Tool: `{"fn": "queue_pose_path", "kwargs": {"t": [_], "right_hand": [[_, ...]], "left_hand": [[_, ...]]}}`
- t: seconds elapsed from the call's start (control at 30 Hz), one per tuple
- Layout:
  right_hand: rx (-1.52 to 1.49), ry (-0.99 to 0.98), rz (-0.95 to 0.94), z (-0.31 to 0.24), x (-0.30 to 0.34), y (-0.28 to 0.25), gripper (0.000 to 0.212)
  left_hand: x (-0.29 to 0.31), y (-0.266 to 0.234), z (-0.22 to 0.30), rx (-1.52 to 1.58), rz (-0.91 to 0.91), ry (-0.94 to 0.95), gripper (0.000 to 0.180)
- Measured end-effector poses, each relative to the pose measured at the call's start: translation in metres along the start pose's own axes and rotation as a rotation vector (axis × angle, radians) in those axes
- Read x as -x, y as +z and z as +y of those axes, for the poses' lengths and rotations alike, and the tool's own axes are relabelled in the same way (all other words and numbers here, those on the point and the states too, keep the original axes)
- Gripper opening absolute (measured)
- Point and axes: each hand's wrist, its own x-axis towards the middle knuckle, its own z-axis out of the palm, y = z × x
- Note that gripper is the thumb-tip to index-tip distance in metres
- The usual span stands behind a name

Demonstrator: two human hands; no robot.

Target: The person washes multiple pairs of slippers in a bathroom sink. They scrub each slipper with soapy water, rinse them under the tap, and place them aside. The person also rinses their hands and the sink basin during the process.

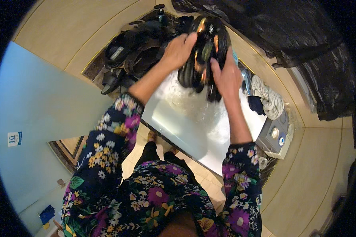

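Note:
Both my hands are raised over the far part of a white basin [178,114], with a glossy black bundle with orange stripes [203,51] between them. Its shape resembles shoes pressed together, but blur hides the exact kind. My left hand [180,51] grips its left side, fingers curled over the upper edge. My right hand [225,75] holds the right side, thumb toward the front and fingers mostly hidden behind. Just left of the bundle, black slide sandals [120,53] lie piled on the dark ledge.
A black plastic sheet [265,27] hangs at the upper right. Along the right ledge lie a grey-white twisted cloth [268,96] and a grey box [273,134]. A dark pump bottle [159,12] stands at the back. A pale blue door panel [47,98] is at left.

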Motion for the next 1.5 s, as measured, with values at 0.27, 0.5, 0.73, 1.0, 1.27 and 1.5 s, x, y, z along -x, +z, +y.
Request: {"fn": "queue_pose_path", "kwargs": {"t": [0.27, 0.5, 0.73, 1.0, 1.27, 1.5], "right_hand": [[0.368, -0.172, -0.129, -0.009, -0.028, 0.095, 0.07], [0.585, -0.12, -0.368, -0.011, -0.045, 0.119, 0.065], [0.556, -0.128, -0.313, 0.002, -0.04, 0.118, 0.063], [0.286, -0.208, -0.143, 0.028, -0.034, 0.103, 0.039], [-0.53, -0.154, -0.133, -0.044, 0.03, 0.072, 0.02], [-1.24, 0.54, -0.502, -0.116, 0.041, 0.18, 0.053]], "left_hand": [[-0.049, -0.063, -0.029, -0.621, 0.011, 0.018, 0.038], [0.001, -0.18, -0.098, -0.888, 0.3, 0.04, 0.045], [0.032, -0.193, -0.139, -0.456, 0.043, -0.433, 0.06], [0.03, -0.2, -0.131, -0.069, -0.105, -0.854, 0.041], [0.023, -0.201, -0.119, -0.332, -0.164, -0.707, 0.044], [0.03, -0.189, -0.151, 0.007, 0.003, -0.715, 0.045]]}}
